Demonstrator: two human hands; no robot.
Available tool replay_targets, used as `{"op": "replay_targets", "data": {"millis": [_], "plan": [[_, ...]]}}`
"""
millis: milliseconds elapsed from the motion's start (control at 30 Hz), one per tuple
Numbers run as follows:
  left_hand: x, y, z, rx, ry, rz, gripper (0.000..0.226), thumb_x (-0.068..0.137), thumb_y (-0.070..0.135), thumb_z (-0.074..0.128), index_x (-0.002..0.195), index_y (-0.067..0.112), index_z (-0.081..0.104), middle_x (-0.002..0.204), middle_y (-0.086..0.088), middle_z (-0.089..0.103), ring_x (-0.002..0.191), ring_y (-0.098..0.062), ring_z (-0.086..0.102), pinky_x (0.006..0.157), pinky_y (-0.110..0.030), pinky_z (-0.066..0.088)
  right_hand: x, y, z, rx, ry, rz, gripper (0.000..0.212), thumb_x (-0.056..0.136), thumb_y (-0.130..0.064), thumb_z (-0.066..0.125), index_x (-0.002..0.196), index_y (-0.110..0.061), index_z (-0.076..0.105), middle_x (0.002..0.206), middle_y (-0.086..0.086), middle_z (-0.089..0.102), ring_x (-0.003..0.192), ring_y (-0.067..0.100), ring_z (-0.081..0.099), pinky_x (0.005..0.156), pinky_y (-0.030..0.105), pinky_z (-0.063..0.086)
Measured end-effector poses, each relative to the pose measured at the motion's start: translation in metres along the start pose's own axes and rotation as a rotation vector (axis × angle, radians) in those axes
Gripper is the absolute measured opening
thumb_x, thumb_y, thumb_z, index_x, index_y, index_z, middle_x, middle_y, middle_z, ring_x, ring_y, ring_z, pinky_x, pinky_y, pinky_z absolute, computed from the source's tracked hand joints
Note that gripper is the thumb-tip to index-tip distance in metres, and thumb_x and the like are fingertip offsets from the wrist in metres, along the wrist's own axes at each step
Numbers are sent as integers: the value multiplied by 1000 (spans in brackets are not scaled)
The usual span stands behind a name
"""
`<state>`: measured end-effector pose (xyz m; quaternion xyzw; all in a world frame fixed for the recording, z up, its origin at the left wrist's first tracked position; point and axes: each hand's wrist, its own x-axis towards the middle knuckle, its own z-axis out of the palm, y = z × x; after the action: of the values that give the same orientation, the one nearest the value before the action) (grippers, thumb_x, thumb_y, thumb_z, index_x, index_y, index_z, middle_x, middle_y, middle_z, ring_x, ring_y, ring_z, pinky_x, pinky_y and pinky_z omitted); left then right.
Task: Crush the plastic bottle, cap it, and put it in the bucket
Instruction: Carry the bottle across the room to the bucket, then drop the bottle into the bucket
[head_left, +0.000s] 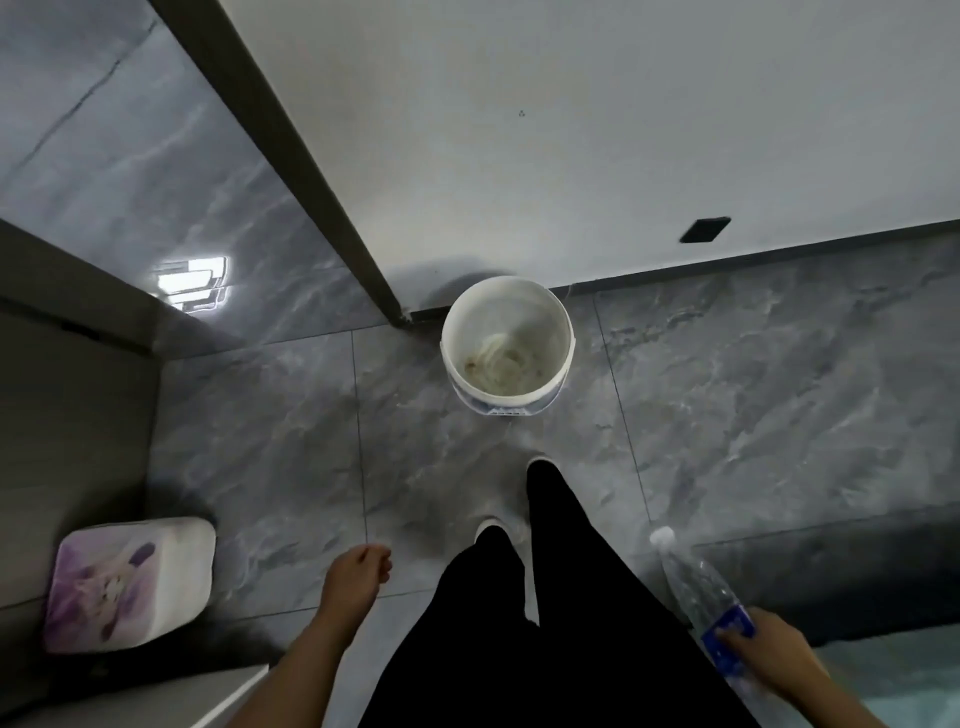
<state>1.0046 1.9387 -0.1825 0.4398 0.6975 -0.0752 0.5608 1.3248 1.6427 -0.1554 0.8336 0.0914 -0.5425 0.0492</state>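
Observation:
A clear plastic bottle (698, 582) with a blue label and a white cap points up and to the left at the lower right. My right hand (769, 652) grips it around the label. The bottle looks uncrushed. My left hand (358, 569) hangs at the lower left of centre, fingers loosely curled, holding nothing. A white bucket (566, 332) stands on the floor ahead of my feet, against the wall's dark skirting. Its inside is stained and holds no objects that I can see.
Grey marble-look floor tiles (753, 389) spread around. A dark door frame (311, 171) runs diagonally to the bucket's left. A white cushioned stool with a purple flower print (130, 582) sits at the lower left. My black trouser legs (545, 597) fill the lower centre.

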Motion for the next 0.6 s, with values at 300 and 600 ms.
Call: {"op": "replay_targets", "data": {"millis": [300,600], "plan": [[42,81,38,-120,45,-114,24,92,17,47,77,9,63,82,-11,64,76,-23,59,75,-35,44,78,-125,-117,86,50,-165,23,86,-12,62,66,-13,52,85,21,66,83,27,61,66,29,35],[153,186,54,-289,254,12,30,94,11,42,103,-11,61,85,-18,62,80,-34,59,69,-27,53,162,-249,-170,195,35,-332,20,87,-20,62,92,-1,62,96,23,69,89,36,66,82,45,53]]}}
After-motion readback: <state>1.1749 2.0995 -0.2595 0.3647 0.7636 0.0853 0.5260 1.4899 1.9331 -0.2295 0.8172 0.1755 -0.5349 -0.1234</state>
